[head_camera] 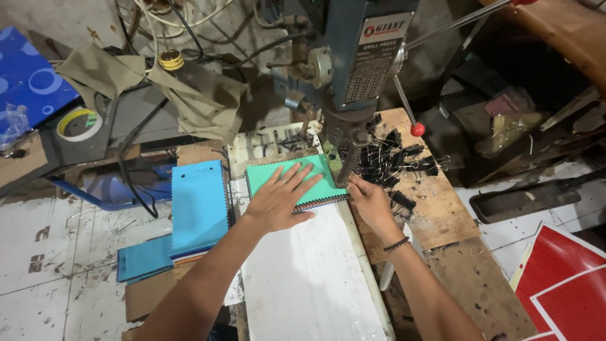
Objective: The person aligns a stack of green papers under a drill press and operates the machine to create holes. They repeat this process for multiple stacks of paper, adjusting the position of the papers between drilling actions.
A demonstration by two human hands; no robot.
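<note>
Arms: two, bare to the lower frame edge, no sleeves in view.
Left hand (pixel 278 201): bare, no glove, thin ring on one finger.
Right hand (pixel 371 203): bare, no glove.
Right wrist: dark beaded bracelet (pixel 397 244), single strand.

The swatch stack (pixel 287 180) under the drill (pixel 353 69) looks like matt cloth or card, its top sheet smooth teal, the edges layered in many colours. The drill is painted metal, dull blue-grey, with a bare steel spindle and a glossy red plastic knob (pixel 417 129). Right of the drill, the clips (pixel 394 161) are black metal with a slight sheen, lying on rough, scuffed wood (pixel 442 215). Below the drill, the board (pixel 303 278) is smooth white laminate, dusty. Left of the drill, the blue stack (pixel 199 205) looks matt, and a rag (pixel 189 88) is limp khaki cloth.
</note>
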